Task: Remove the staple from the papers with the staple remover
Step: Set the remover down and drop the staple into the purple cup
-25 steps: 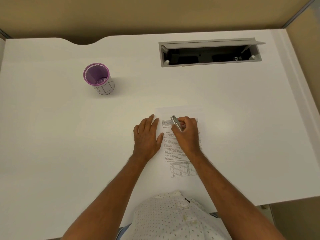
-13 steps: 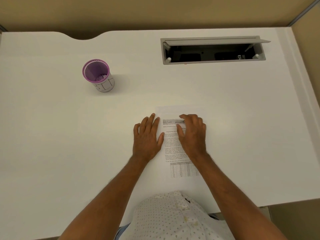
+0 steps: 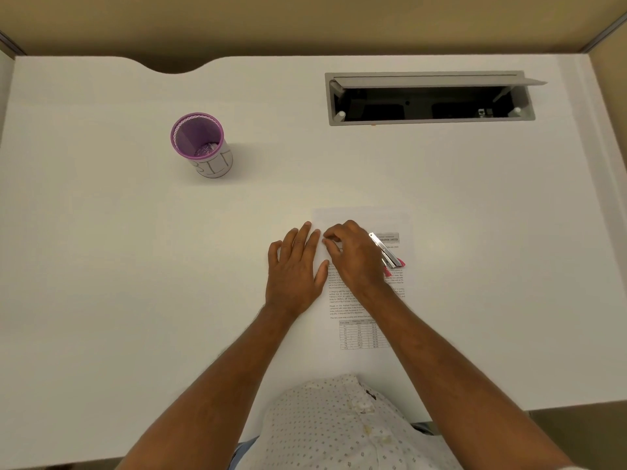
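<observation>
The printed papers (image 3: 368,301) lie flat on the white desk (image 3: 135,266) in front of me. The staple remover (image 3: 386,251), silver with pink grips, lies loose on the sheet's upper right, just right of my right hand (image 3: 354,257). That hand's curled fingers and thumb pinch together at the papers' top left corner; the staple there is too small to make out. My left hand (image 3: 294,270) rests flat with straight fingers on the papers' left edge and the desk beside it.
A purple mesh cup (image 3: 198,142) with a white label and small bits inside stands at the back left. An open grey cable hatch (image 3: 429,122) is set into the desk at the back right. The desk's near edge runs by my torso.
My right hand has let go of the staple remover, which now lies on the paper, and has moved left to the papers' top left corner. My left hand has stayed put.
</observation>
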The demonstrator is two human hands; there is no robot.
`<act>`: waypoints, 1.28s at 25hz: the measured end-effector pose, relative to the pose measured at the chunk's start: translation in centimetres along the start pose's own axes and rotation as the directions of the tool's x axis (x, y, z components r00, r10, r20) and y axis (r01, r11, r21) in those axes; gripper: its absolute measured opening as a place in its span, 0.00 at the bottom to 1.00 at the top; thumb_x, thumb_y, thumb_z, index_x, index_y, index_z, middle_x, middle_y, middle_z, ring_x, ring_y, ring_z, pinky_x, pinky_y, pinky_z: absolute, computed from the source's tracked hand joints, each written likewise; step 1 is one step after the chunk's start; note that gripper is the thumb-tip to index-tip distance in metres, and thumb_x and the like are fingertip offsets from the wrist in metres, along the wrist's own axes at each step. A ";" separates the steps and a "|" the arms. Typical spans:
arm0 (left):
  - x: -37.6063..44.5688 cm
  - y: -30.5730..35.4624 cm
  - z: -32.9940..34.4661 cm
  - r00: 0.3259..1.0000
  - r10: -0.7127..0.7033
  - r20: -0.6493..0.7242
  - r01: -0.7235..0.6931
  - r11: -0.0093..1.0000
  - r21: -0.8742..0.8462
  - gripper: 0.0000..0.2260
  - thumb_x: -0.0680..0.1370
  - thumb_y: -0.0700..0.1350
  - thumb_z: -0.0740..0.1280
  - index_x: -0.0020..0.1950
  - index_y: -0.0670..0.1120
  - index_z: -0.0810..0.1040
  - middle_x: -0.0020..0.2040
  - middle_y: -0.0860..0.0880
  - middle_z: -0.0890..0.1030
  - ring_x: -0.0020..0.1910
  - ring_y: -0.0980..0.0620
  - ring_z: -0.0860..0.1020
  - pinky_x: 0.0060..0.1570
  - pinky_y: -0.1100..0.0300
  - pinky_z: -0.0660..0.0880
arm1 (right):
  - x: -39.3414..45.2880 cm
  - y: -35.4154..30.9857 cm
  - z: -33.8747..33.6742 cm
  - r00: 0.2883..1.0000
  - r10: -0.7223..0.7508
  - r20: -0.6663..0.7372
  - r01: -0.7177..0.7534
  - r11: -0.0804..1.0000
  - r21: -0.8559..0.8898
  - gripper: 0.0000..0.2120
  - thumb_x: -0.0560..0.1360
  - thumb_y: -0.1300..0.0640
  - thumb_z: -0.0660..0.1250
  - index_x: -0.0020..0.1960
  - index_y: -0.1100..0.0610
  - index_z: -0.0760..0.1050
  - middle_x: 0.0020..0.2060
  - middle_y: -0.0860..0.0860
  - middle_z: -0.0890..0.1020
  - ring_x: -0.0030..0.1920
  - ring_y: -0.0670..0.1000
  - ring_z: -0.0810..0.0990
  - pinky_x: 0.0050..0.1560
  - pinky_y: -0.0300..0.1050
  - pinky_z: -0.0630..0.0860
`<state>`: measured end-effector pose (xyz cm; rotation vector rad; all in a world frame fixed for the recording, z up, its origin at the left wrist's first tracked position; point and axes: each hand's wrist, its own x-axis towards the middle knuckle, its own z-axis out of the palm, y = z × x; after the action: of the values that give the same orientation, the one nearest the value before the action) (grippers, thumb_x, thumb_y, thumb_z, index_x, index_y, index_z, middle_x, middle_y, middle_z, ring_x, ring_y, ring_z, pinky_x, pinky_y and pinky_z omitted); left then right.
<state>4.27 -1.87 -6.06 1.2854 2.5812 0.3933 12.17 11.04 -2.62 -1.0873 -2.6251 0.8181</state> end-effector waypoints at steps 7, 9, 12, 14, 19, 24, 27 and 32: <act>0.0 -0.1 0.1 1.000 0.005 -0.011 -0.005 1.000 0.004 0.29 0.82 0.59 0.57 0.81 0.50 0.63 0.83 0.47 0.63 0.80 0.44 0.63 0.76 0.44 0.58 | 0.2 -0.4 -0.7 0.996 -0.004 0.087 0.006 1.000 -0.022 0.05 0.81 0.57 0.66 0.53 0.56 0.80 0.49 0.52 0.82 0.48 0.52 0.79 0.46 0.52 0.80; 0.0 -0.1 0.1 1.000 0.011 -0.023 -0.011 1.000 0.005 0.28 0.82 0.59 0.57 0.81 0.49 0.64 0.82 0.47 0.64 0.79 0.44 0.64 0.75 0.43 0.59 | 0.3 -0.7 -0.9 0.993 -0.009 0.118 0.016 0.998 -0.059 0.04 0.82 0.59 0.66 0.53 0.57 0.79 0.49 0.53 0.81 0.48 0.52 0.79 0.46 0.52 0.79; 0.0 -0.1 0.2 0.999 0.016 -0.033 -0.016 1.000 0.002 0.28 0.82 0.59 0.58 0.80 0.49 0.65 0.82 0.46 0.64 0.79 0.44 0.64 0.75 0.43 0.59 | 0.4 -1.0 -1.2 0.980 -0.007 0.200 0.036 0.989 -0.141 0.05 0.81 0.61 0.66 0.56 0.56 0.78 0.52 0.53 0.80 0.50 0.52 0.78 0.48 0.51 0.79; -0.1 -0.1 0.2 0.999 0.020 -0.043 -0.019 1.000 0.008 0.28 0.82 0.59 0.58 0.80 0.49 0.65 0.82 0.46 0.65 0.79 0.44 0.65 0.74 0.43 0.60 | 0.6 -1.3 -1.5 0.971 -0.004 0.239 0.046 0.985 -0.167 0.07 0.80 0.62 0.66 0.57 0.56 0.76 0.53 0.53 0.79 0.51 0.52 0.77 0.48 0.51 0.79; -0.1 -0.2 0.5 0.998 0.043 -0.042 -0.042 0.998 0.042 0.29 0.83 0.59 0.56 0.82 0.51 0.61 0.83 0.46 0.62 0.79 0.43 0.64 0.75 0.42 0.60 | 1.0 -1.2 -1.9 0.967 0.038 0.253 -0.009 0.993 -0.114 0.06 0.83 0.56 0.63 0.55 0.56 0.78 0.52 0.53 0.79 0.52 0.54 0.78 0.48 0.53 0.77; -0.1 0.0 0.6 0.999 0.032 -0.019 -0.032 0.999 0.044 0.29 0.83 0.60 0.54 0.83 0.51 0.58 0.84 0.46 0.59 0.81 0.43 0.61 0.76 0.41 0.58 | 0.7 -0.8 -1.5 0.975 0.083 0.204 -0.093 0.995 0.041 0.06 0.81 0.54 0.67 0.53 0.54 0.81 0.49 0.49 0.82 0.53 0.51 0.79 0.50 0.55 0.79; -0.1 -0.1 0.6 0.999 0.036 -0.020 -0.035 0.998 0.045 0.29 0.83 0.60 0.54 0.83 0.51 0.58 0.84 0.46 0.60 0.81 0.43 0.62 0.76 0.40 0.58 | 0.5 -0.7 -1.2 0.983 0.084 0.163 -0.096 0.993 0.073 0.06 0.81 0.55 0.67 0.54 0.53 0.83 0.50 0.49 0.83 0.54 0.50 0.80 0.50 0.54 0.80; -0.1 -0.1 0.7 0.999 0.036 -0.017 -0.036 0.999 0.041 0.30 0.83 0.60 0.55 0.83 0.50 0.59 0.84 0.46 0.60 0.81 0.43 0.62 0.76 0.40 0.58 | 0.3 -1.3 -0.9 0.993 0.096 0.071 -0.098 0.995 0.021 0.08 0.82 0.54 0.66 0.55 0.54 0.82 0.51 0.51 0.84 0.52 0.51 0.81 0.49 0.50 0.80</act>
<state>4.47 -1.88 -6.70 1.3496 2.5970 0.3626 11.47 10.87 -1.20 -1.2090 -2.6289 0.9223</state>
